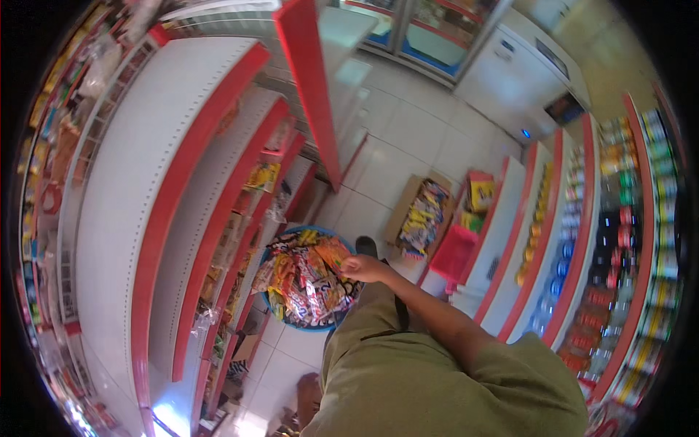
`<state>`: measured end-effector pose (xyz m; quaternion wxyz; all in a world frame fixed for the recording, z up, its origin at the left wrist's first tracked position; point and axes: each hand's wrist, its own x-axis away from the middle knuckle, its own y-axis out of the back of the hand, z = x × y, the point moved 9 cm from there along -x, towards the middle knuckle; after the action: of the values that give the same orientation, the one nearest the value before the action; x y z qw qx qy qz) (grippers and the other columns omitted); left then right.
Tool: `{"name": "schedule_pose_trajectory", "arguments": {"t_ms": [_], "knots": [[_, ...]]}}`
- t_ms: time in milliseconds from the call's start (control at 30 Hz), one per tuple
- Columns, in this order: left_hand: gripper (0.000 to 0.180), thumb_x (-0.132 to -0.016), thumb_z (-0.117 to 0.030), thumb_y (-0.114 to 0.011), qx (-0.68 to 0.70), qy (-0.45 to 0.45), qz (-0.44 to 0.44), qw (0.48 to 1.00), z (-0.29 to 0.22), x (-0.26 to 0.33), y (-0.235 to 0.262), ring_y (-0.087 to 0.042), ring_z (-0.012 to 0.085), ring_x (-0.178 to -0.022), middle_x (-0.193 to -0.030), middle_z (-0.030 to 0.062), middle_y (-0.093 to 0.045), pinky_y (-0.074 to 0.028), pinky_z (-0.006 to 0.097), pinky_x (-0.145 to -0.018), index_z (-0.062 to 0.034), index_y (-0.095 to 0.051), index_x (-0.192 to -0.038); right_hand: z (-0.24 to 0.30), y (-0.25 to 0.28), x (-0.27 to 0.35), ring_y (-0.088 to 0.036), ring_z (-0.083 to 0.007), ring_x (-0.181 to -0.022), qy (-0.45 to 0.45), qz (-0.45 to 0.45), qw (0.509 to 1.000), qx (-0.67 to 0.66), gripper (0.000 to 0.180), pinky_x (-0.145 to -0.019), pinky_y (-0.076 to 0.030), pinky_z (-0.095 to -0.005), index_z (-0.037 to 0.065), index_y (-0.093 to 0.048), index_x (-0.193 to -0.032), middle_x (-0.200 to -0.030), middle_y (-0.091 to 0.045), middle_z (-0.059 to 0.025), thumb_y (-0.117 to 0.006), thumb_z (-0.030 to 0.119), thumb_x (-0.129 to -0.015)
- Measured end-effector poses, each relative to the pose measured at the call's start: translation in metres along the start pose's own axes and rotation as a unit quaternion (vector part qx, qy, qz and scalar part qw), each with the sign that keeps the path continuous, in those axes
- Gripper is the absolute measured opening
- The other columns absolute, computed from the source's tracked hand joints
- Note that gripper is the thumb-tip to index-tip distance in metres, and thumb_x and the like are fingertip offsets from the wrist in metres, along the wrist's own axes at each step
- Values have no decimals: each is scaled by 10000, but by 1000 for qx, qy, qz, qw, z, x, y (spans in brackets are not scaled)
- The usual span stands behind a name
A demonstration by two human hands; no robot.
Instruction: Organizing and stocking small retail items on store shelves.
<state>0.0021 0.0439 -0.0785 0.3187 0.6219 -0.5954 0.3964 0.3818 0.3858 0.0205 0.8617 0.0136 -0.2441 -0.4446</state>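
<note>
Over the right side of a round blue tub [331, 329], my right hand [363, 269] is closed, its fingertips pinching the edge of an orange snack packet [332, 253]. Heaped snack packets [309, 284] in red, white, yellow and dark wrappers fill the tub up to its rim. The tub stands on the tiled floor in front of me. My left hand is not visible; a brown shape at the lower edge beside my shirt is too unclear to name.
Tall white shelves with red edges [171, 182] rise on the left. An open cardboard box [393, 237] of packets and a pink bin [455, 253] stand ahead right. Bottle shelves [579, 269] line the right. A white chest freezer [510, 80] stands at the back.
</note>
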Motion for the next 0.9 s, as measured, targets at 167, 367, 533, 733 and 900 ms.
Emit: {"name": "schedule_pose_trajectory", "arguments": {"t_ms": [167,367,533,733,900], "knots": [[269,-915,-189,-472,-155,-87,29,984,-13,-4,163,-655,176,-731,-931,65,-649,-499,310,-565,-57,-554,-1134,-203,-71,148,-630,-210,-673,-167,-186,939,-235,253,-599,-517,-328,59,-652,-973,-829,-659,-91,-629,138,-733],[222,-903,-172,-535,93,-167,-214,958,-50,28,155,-636,220,-870,-987,88,-612,-517,310,-678,-52,-510,-1088,-193,-101,193,-526,-146,-515,-283,-92,952,63,144,-453,-446,-284,53,-604,-842,-649,-549,-34,-520,170,-841],[271,-841,-230,-564,81,-164,-258,949,-6,6,56,-629,205,-764,-945,108,-660,-514,351,-649,-25,-615,-1010,-133,-173,102,-532,-149,-525,-222,222,935,164,149,-461,-453,-287,58,-602,-872,-668,-556,-34,-517,177,-847],[298,-843,-269,-545,-306,-75,-291,903,38,99,-22,-627,215,-831,-916,107,-651,-513,365,-708,-9,-631,-963,-119,-91,126,-540,-152,-536,-275,342,856,275,158,-471,-461,-290,63,-599,-907,-692,-565,-34,-515,186,-854],[279,-862,-296,-549,483,-84,-378,785,199,143,24,-626,166,-726,-881,75,-649,-498,306,-594,-52,-632,-967,-73,-135,64,-551,-153,-556,-308,341,830,317,170,-486,-478,-296,72,-594,-946,-719,-572,-31,-514,197,-864]]}}
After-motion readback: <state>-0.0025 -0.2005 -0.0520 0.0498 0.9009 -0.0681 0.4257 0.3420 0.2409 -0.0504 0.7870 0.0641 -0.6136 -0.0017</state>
